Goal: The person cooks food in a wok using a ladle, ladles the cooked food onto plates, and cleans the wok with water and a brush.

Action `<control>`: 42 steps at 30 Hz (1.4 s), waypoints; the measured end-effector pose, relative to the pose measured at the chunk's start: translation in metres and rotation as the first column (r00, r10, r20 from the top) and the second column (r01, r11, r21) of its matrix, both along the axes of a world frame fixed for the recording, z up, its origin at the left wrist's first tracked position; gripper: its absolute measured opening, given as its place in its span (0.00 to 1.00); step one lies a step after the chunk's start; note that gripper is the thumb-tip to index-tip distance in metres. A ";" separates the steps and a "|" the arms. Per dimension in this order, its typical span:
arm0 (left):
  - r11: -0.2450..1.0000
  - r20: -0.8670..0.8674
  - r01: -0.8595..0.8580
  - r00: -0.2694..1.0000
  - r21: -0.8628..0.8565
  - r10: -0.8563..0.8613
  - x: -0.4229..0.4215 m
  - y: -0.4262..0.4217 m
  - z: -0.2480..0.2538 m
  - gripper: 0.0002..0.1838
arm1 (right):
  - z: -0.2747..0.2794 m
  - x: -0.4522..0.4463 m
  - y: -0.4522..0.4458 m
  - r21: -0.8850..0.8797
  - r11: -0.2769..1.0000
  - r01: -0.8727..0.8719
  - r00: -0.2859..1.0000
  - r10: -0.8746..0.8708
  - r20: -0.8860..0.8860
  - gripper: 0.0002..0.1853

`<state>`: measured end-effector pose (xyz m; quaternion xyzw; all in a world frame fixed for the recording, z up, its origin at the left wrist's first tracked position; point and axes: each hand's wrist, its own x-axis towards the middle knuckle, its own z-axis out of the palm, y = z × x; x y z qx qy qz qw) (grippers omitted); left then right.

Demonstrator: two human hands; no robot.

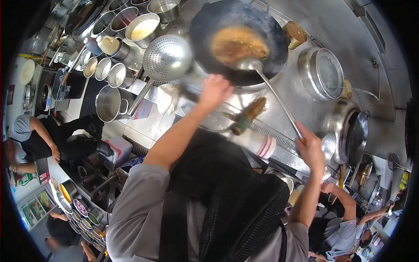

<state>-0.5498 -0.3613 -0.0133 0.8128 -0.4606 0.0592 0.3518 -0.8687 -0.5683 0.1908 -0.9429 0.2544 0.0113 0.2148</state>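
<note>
My right hand [310, 147] is closed round the long handle of a metal ladle [281, 105], whose bowl rests in the food near the wok's front side. Orange-brown food [240, 43] steams in the dark wok [203, 48]. At the wok's near left edge, my left hand [215, 91] has its fingers curled; what they grip, if anything, is hidden. A large perforated strainer [167, 58] lies left of the wok. Below the wok are a bamboo brush [248, 114] and a white cloth with red stripes [257, 142].
Metal containers [116, 75] of ingredients and a pot [109, 103] stand at the left. At the right are a round steel pot [329, 72] and another wok [356, 137]. Other people [43, 137] are at the left, lower left and lower right.
</note>
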 end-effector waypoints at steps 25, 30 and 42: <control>0.990 -0.136 0.046 0.989 -0.131 -0.064 -0.001 0.014 0.009 0.10 | -0.135 0.070 -0.005 0.177 0.981 -0.077 0.968 0.031 0.249 0.31; 0.982 -0.139 -0.007 0.990 -0.188 -0.020 -0.007 0.021 0.012 0.10 | -0.081 0.014 -0.008 0.000 1.000 -0.020 0.995 0.020 0.098 0.33; 0.991 -0.166 0.044 0.984 -0.124 -0.065 -0.002 0.023 0.009 0.10 | -0.097 0.008 0.021 0.087 0.961 0.263 0.954 -0.273 0.124 0.30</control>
